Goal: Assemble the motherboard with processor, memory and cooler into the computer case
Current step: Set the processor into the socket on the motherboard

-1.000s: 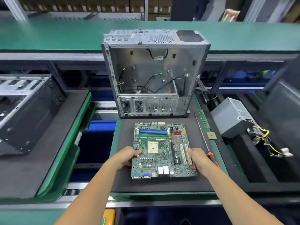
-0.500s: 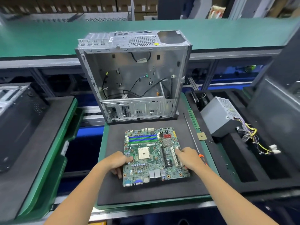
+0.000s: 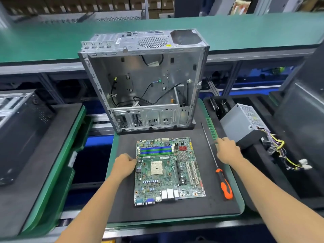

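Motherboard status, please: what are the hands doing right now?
Left hand resting at motherboard left edge. Right hand off the board, reaching at memory stick. Socket bare. Screwdriver lying alongside.

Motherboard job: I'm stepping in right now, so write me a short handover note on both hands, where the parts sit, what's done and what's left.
Left hand: rests at the left edge of the motherboard, fingers curled against it.
Right hand: off the board, reaching the near end of the green memory stick at the tray's right rim; grip not clear.
Motherboard lies flat on the black mat, socket and memory slots empty.
Computer case stands open behind it.
Screwdriver lies right of the board.
Done: board laid out.
Left: processor, memory, cooler, then mounting into the case.
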Demonstrator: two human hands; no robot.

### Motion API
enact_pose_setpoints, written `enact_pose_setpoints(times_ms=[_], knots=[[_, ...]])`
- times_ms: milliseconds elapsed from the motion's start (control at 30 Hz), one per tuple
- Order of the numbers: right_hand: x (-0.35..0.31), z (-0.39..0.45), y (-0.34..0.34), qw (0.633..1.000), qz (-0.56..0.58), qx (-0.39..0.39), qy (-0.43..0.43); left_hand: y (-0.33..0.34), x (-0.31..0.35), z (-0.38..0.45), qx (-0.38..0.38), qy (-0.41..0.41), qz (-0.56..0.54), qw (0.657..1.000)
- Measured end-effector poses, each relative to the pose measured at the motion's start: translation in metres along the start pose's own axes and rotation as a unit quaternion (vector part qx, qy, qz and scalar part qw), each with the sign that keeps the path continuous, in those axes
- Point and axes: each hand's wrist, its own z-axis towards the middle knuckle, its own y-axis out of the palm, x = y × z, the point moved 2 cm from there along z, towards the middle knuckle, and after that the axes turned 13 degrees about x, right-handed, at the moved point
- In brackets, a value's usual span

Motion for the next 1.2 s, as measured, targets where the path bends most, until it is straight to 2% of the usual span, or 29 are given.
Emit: enact_pose_setpoints(times_ms=[133, 400, 600, 800, 900, 967, 1033, 1133, 1200], knots=[[0.006, 0.001, 0.017, 1.0, 0.008, -0.028, 0.001, 0.008, 0.005, 0.004, -0.011, -0.01, -0.019, 1.0], [0.006, 0.011, 0.015, 1.0, 0.015, -0.006, 0.018, 0.013, 0.003, 0.013, -0.016, -0.021, -0.025, 0.999], [0.01, 0.013, 0.013, 0.999, -0.033, 0.019, 0.005, 0.016, -0.002, 0.015, -0.015, -0.025, -0.024, 0.999], [0.016, 0.017, 0.003, 0.995, 0.051, 0.017, 0.085, 0.016, -0.006, 0.016, -0.01, -0.025, -0.047, 0.999], [0.006, 0.018, -0.012, 0.985, 0.115, 0.075, 0.101, 0.014, -0.005, 0.017, -0.016, -0.043, -0.072, 0.996], [-0.018, 0.016, -0.024, 0.976, 0.175, 0.099, 0.079, 0.01, 0.0, 0.017, -0.029, -0.06, -0.083, 0.994], [-0.054, 0.01, -0.033, 0.971, 0.227, 0.075, 0.023, 0.006, 0.006, 0.015, -0.013, -0.051, -0.065, 0.996], [-0.108, -0.011, -0.033, 0.954, 0.29, -0.007, -0.077, -0.007, 0.018, 0.009, 0.085, 0.035, 0.001, 0.996], [-0.133, -0.026, -0.023, 0.946, 0.294, -0.058, -0.125, -0.011, 0.027, 0.001, 0.078, 0.098, -0.017, 0.992]])
